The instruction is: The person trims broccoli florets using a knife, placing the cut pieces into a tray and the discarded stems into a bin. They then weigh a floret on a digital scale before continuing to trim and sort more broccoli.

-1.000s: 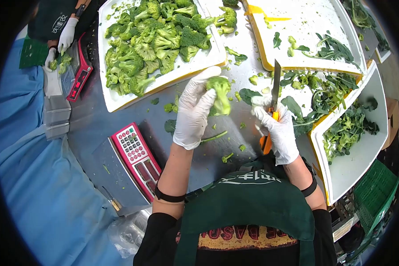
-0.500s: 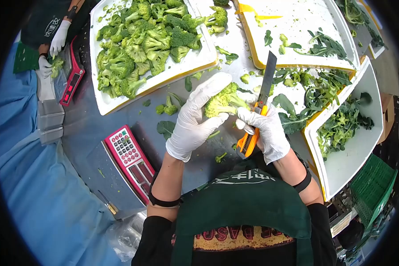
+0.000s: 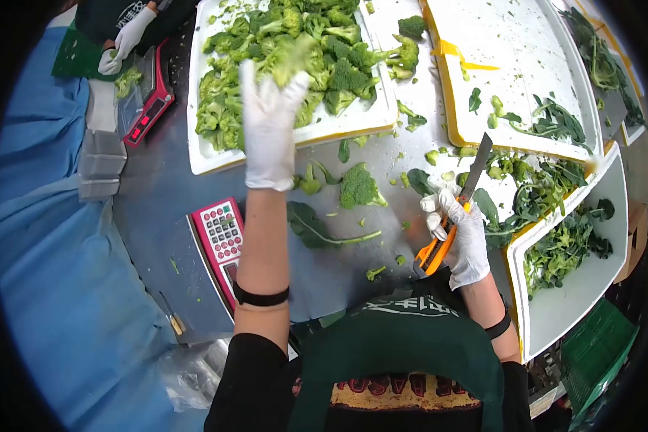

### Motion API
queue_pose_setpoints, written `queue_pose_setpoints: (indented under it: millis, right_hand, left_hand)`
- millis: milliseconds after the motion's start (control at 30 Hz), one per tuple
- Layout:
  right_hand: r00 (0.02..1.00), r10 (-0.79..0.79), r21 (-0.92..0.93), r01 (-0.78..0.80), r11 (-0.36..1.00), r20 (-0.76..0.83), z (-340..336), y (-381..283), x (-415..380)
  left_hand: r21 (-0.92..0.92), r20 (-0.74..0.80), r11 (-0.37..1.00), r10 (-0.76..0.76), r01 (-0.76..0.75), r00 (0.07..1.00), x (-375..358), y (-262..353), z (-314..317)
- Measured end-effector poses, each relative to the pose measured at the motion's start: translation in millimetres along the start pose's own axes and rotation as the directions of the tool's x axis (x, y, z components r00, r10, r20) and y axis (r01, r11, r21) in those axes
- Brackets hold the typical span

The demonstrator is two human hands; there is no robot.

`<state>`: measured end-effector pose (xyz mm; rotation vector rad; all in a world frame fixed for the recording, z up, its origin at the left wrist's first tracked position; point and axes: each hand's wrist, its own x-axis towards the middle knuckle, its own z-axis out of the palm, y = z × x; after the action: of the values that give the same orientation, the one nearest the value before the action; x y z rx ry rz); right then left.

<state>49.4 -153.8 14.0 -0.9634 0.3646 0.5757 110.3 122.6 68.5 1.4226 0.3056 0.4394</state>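
Observation:
My left hand [image 3: 268,133], in a white glove, reaches over the near side of a white foam tray [image 3: 317,135] heaped with cut broccoli [image 3: 227,101]. Its fingers are spread, and a motion-blurred broccoli floret [image 3: 289,61] is just beyond the fingertips. In my gloved right hand [image 3: 468,241] is an orange utility knife [image 3: 436,250], its long dark blade [image 3: 479,165] extended and pointing away from me. One broccoli floret [image 3: 360,186] lies on the metal table between my hands. Close to it are a leaf with a long stalk [image 3: 311,225] and small scraps.
A red-framed scale [image 3: 219,234] stands at left. Another person's gloved hands [image 3: 133,32] are near a second scale [image 3: 151,93] at upper left. To the right are a white foam tray [image 3: 518,50] with leaves and a foam box [image 3: 579,288] of trimmings.
My left hand has moved forward and left to the tray, and the floret it held has left its fingers. My right hand keeps the knife, slightly lower and further right in view.

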Motion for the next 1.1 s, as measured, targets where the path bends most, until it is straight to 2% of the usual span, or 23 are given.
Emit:
queue_pose_setpoints:
  millis: [67,100,133,200,233,267,367,400,433,467,500,533,567,600,633,733,833,933,1033,1100]
  right_hand:
    - [1.000,-0.003,-0.019,0.003,1.000,-0.002,-1,1,-1]
    - [1.000,0.004,-0.019,-0.005,1.000,-0.019,-1,2,-1]
    - [1.000,0.003,-0.025,-0.004,1.000,-0.024,-3,4,0]
    - [0.999,0.020,-0.047,-0.022,0.999,-0.044,-7,8,1]
    - [0.998,0.032,-0.073,-0.036,0.997,-0.053,-8,10,1]
    - [0.997,0.044,-0.098,-0.050,0.994,-0.062,-8,11,1]
    - [0.992,0.090,-0.184,-0.106,0.977,-0.092,-2,17,0]
    - [0.990,0.104,-0.229,-0.123,0.966,-0.092,1,20,-1]
    - [0.999,0.031,-0.146,-0.026,0.989,0.030,-10,39,7]
    - [0.999,-0.009,-0.277,0.020,0.961,0.041,-5,35,5]
    - [0.997,-0.046,-0.404,0.064,0.913,0.055,5,29,1]
    - [0.994,-0.076,-0.523,0.103,0.846,0.073,10,26,-3]
    - [0.930,-0.298,-0.701,0.360,0.616,0.216,6,35,4]
    - [0.945,-0.265,-0.664,0.323,0.675,0.191,6,35,4]
    - [0.959,-0.229,-0.622,0.284,0.729,0.169,7,35,4]
    - [0.986,-0.137,-0.459,0.167,0.873,0.097,13,23,-1]
    - [0.996,-0.060,-0.321,0.079,0.944,0.068,17,10,-5]
    - [0.999,0.027,-0.365,-0.008,0.931,0.046,21,5,-10]
    - [0.996,-0.034,-0.346,0.059,0.936,0.076,20,8,-11]
    - [0.983,-0.171,-0.483,0.180,0.857,0.062,10,18,-12]
  left_hand:
    - [0.233,-0.077,0.969,0.107,-0.086,0.991,-7,11,3]
    - [0.289,0.019,0.954,0.073,-0.075,0.997,-14,12,0]
    - [0.257,0.115,0.966,-0.062,0.031,0.991,-23,13,-1]
    - [0.313,0.294,0.938,-0.245,0.149,0.924,-52,-4,-6]
    - [0.513,0.401,0.858,-0.196,-0.042,0.895,-65,-14,-11]
    - [0.653,0.510,0.715,-0.174,-0.248,0.843,-78,-23,-17]
    - [0.766,0.567,0.484,-0.196,-0.424,0.800,-112,-51,-16]
    - [0.753,0.551,0.534,-0.190,-0.385,0.813,-115,-59,-20]
    - [0.733,0.538,0.583,-0.183,-0.350,0.823,-114,-67,-22]
    - [0.710,0.524,0.633,-0.179,-0.310,0.833,-115,-74,-23]
    - [0.475,0.488,0.880,-0.244,-0.020,0.838,-113,-75,-19]
    - [0.466,0.451,0.881,-0.318,0.083,0.834,-115,-70,-16]
    - [0.453,0.418,0.873,-0.389,0.183,0.821,-114,-55,-7]
    - [0.437,0.386,0.854,-0.462,0.283,0.799,-115,-47,-2]
    - [0.420,0.400,0.868,-0.438,0.264,0.805,-116,-49,-1]
    - [0.368,0.525,0.927,-0.275,0.076,0.805,-114,-43,-3]
    - [0.340,0.490,0.938,-0.236,0.066,0.839,-119,-47,-6]
    - [0.292,0.483,0.947,-0.267,0.135,0.834,-122,-45,-4]
    - [0.239,0.439,0.953,-0.275,0.185,0.855,-124,-52,-4]
    - [0.256,0.396,0.951,-0.267,0.174,0.878,-125,-57,-3]
